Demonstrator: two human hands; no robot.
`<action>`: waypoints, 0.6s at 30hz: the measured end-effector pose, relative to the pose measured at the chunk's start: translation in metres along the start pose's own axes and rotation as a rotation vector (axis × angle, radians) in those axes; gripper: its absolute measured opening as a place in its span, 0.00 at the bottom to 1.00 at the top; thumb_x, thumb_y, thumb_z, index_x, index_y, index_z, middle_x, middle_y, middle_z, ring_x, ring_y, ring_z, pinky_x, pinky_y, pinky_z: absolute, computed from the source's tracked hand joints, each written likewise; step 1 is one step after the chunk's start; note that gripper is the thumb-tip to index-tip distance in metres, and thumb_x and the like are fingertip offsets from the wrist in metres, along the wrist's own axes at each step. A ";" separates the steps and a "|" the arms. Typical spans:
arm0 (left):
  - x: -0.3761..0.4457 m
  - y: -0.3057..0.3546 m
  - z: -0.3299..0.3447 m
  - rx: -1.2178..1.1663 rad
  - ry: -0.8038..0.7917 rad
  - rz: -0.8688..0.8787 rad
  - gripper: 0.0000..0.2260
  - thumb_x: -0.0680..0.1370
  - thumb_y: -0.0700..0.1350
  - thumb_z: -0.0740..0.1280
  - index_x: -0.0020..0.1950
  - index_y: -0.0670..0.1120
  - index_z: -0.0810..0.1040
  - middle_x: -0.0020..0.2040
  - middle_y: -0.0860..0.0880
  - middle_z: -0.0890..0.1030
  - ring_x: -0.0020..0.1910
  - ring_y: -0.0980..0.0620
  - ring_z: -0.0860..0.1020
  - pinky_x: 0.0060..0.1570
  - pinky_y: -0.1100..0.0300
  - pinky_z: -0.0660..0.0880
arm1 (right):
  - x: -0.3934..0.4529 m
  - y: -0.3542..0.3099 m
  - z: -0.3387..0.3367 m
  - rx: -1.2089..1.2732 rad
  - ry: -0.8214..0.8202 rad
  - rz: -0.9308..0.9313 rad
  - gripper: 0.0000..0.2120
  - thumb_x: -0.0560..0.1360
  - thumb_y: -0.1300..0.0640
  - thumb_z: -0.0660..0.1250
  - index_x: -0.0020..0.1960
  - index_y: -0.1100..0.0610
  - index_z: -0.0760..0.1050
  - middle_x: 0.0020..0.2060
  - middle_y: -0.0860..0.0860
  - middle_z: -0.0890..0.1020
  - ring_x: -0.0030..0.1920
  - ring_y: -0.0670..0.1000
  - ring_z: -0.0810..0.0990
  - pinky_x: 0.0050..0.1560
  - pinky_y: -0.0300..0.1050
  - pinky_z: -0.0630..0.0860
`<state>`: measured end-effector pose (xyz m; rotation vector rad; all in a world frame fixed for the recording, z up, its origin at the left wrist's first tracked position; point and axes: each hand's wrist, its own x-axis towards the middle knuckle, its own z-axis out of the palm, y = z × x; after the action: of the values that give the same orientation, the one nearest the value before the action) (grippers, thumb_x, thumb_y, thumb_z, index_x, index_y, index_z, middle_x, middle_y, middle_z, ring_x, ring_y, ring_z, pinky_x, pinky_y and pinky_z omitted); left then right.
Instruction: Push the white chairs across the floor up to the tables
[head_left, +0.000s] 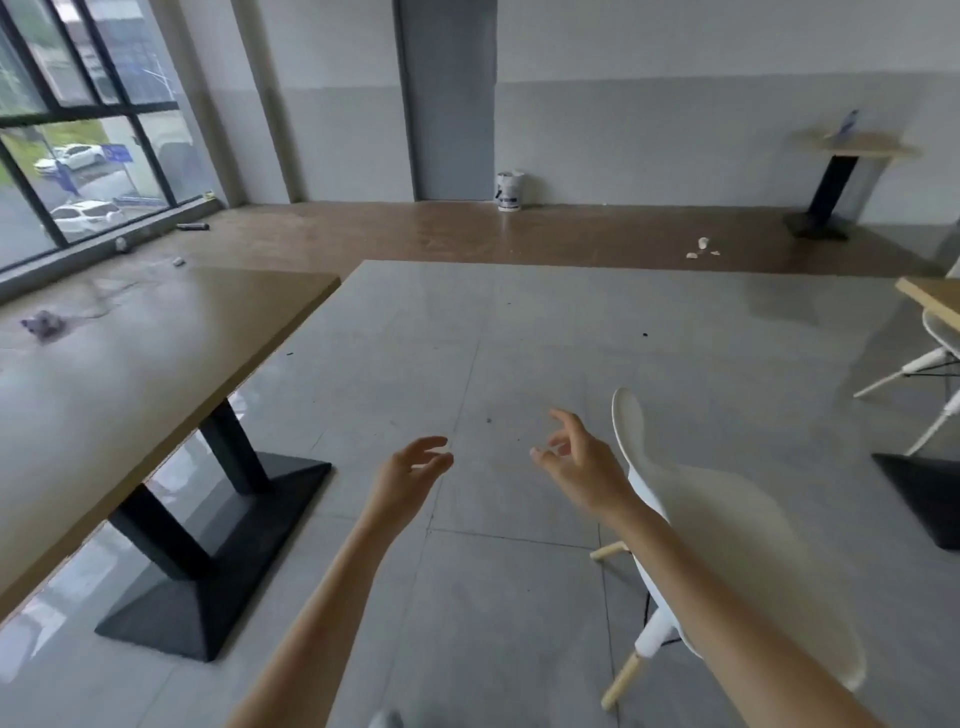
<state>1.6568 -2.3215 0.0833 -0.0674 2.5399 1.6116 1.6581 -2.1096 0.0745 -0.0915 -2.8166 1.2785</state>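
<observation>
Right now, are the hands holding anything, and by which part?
Nothing is held. The left hand and right hand hang in the air, fingers loosely spread; the right is just beside the white chair, not gripping its backrest.

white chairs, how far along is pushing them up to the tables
Done: the white chair at the right edge looks tucked under its table. In hand: nothing yet; the left hand and right hand hover open, touching nothing. Left: the near white chair stands out on the floor, apart from the long table, and needs pushing in.
</observation>
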 end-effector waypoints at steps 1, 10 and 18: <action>0.024 -0.003 0.000 0.011 -0.032 0.005 0.14 0.77 0.43 0.65 0.63 0.44 0.75 0.59 0.40 0.80 0.57 0.45 0.78 0.52 0.60 0.68 | 0.016 0.005 0.004 0.000 0.021 0.029 0.27 0.75 0.50 0.65 0.71 0.53 0.61 0.58 0.53 0.77 0.57 0.54 0.76 0.56 0.45 0.70; 0.244 0.027 -0.006 0.207 -0.355 0.141 0.21 0.70 0.48 0.72 0.63 0.48 0.75 0.60 0.42 0.80 0.50 0.50 0.77 0.52 0.60 0.68 | 0.142 0.028 0.022 0.128 0.361 0.342 0.27 0.74 0.53 0.66 0.71 0.54 0.61 0.60 0.55 0.77 0.61 0.55 0.75 0.61 0.48 0.70; 0.349 0.071 0.077 0.202 -0.666 0.348 0.15 0.74 0.43 0.68 0.61 0.48 0.76 0.56 0.45 0.80 0.41 0.52 0.77 0.31 0.67 0.70 | 0.170 0.052 0.004 0.208 0.695 0.611 0.28 0.75 0.55 0.66 0.71 0.56 0.59 0.59 0.58 0.77 0.60 0.57 0.75 0.59 0.46 0.68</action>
<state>1.3100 -2.2099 0.0675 0.8248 2.2213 1.1729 1.4904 -2.0658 0.0357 -1.1970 -2.0930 1.2690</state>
